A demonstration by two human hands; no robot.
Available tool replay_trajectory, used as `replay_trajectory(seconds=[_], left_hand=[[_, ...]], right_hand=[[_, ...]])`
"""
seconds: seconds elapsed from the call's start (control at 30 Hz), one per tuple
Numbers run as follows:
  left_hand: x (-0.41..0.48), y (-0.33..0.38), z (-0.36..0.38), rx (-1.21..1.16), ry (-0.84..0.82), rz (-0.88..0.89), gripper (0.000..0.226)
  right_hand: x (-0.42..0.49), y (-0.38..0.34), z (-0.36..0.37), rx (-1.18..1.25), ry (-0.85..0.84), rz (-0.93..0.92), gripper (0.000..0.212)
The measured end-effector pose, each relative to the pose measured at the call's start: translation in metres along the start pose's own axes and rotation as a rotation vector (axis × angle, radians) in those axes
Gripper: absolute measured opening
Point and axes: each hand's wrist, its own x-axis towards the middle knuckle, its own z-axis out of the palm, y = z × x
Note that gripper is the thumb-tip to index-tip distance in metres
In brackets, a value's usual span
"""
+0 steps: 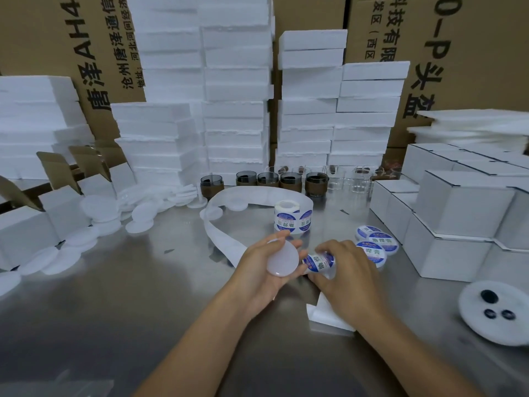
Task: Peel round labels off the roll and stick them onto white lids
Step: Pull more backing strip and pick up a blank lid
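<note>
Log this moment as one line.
left hand: holds bare white lid | right hand: pinches round label beside it | labelled lids: grouped right of roll | sticking: not yet done

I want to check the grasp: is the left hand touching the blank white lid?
Touching. The head view shows the left hand gripping the blank white lid, fingers curled round its rim.

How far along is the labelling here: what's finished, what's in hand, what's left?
Done: a few labelled lids lie clustered right of the hands, and a long spent backing strip trails from the roll. In hand: the left hand holds a bare lid; the right hand pinches a label beside it, not yet stuck on. Left: many unlabelled lids piled at far left, and the roll carries more labels.
</note>
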Motion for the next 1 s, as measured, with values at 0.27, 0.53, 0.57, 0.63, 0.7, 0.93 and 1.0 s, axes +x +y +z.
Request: replay_trajectory(seconds=[0.27,0.53,0.57,0.63,0.7,0.93,1.0], left_hand=[[0.000,0.000,0.001,0.045,0.025,-0.004,0.017],[0.001,-0.004,0.003,0.394,0.074,0.074,0.008],[0.000,-0.005,0.004,0.431,0.067,0.094,0.007],[-0.001,-0.007,0.005,0.484,0.043,0.132,0.011],[-0.003,-0.009,0.006,0.503,0.022,0.145,0.014],[-0.003,-0.008,0.005,0.509,0.024,0.130,0.013],[-0.004,-0.008,0.004,0.476,0.026,0.133,0.008]], right_hand=[[0.005,0.009,0.001,0.065,0.018,-0.019,0.038],[0.004,0.000,-0.006,0.082,0.308,-0.139,0.031],[0.004,-0.001,-0.006,0.069,0.324,-0.161,0.033],[0.003,-0.002,-0.008,0.042,0.349,-0.214,0.036],[0.002,-0.003,-0.008,0.019,0.359,-0.260,0.038],[-0.002,-0.004,-0.007,0.073,0.276,-0.294,0.038],[-0.003,-0.003,-0.006,0.123,0.212,-0.266,0.039]])
